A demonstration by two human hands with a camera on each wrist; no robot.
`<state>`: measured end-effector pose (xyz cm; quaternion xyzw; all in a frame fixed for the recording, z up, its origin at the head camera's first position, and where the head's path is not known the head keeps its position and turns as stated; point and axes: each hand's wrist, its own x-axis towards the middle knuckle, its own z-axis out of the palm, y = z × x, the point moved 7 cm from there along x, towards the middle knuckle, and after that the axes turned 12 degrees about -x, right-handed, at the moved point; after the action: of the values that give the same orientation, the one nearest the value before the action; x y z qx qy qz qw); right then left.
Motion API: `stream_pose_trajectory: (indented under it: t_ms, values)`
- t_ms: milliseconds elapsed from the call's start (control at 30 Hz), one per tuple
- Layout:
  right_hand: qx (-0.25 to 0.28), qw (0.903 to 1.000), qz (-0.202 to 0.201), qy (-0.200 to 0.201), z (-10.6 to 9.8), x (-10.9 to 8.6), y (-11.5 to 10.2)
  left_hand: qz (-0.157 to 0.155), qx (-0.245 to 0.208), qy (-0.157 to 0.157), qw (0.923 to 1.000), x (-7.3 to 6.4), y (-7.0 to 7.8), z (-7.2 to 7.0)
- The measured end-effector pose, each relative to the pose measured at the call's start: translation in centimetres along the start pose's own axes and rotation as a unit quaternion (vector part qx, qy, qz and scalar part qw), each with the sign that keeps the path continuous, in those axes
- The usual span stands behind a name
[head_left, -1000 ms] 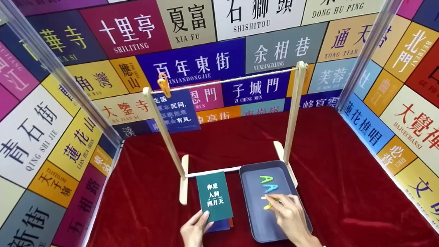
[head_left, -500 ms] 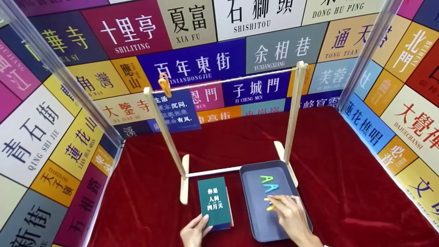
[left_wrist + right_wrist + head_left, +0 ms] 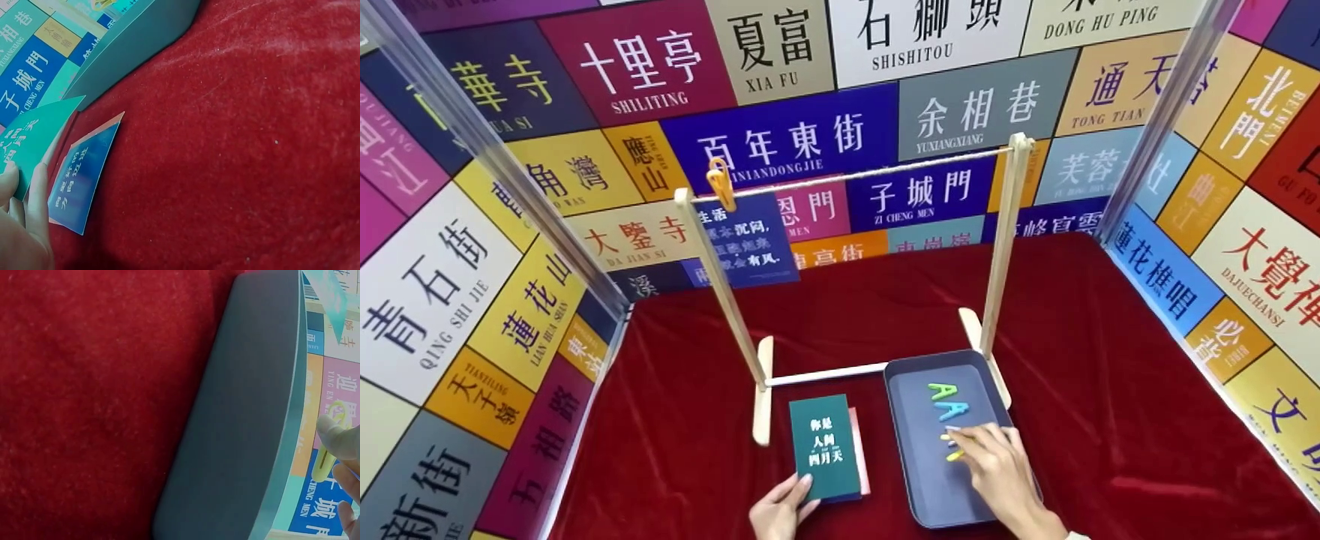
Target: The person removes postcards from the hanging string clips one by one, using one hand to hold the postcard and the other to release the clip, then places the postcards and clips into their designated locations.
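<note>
In the head view my left hand (image 3: 781,508) pinches a green card (image 3: 823,448) with white lettering by its lower edge. The left wrist view shows that card tilted up over a dark blue card (image 3: 84,177) and an orange-pink card that lie on the cloth. Over the dark grey tray (image 3: 911,499), my right hand (image 3: 997,469) pinches a yellow clothespin (image 3: 324,464) between thumb and fingers; the fingers partly cover it. Farther up in the tray lie a green clothespin (image 3: 943,391) and a blue clothespin (image 3: 951,409).
Behind the cards stands a wooden frame (image 3: 1003,247) with a rope (image 3: 870,175) strung across its top. An orange clothespin (image 3: 721,187) holds a blue card (image 3: 757,244) on the rope's left end. Dark red cloth (image 3: 1110,360) covers the table; printed sign panels form the walls.
The green card has moved slightly down and left, and more of the pink card shows at its right. My right hand has stayed over the tray, the yellow clothespin shifting slightly in its fingers.
</note>
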<state>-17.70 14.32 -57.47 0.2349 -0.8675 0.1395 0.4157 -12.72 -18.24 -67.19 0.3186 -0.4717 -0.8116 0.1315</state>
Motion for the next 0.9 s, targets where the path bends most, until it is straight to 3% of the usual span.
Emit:
stream_pose_trajectory:
  t_ms: [433,900]
  values:
    - [-0.006,1.0000,-0.007,-0.004,0.6,-1.0,-0.1,-0.018,0.014,-0.003,0.9997,0.5,-0.6,-1.1]
    - [-0.026,0.9986,-0.004,-0.045,1.6,-1.8,0.6,-0.020,0.032,0.004,0.9993,0.7,-0.8,-1.1]
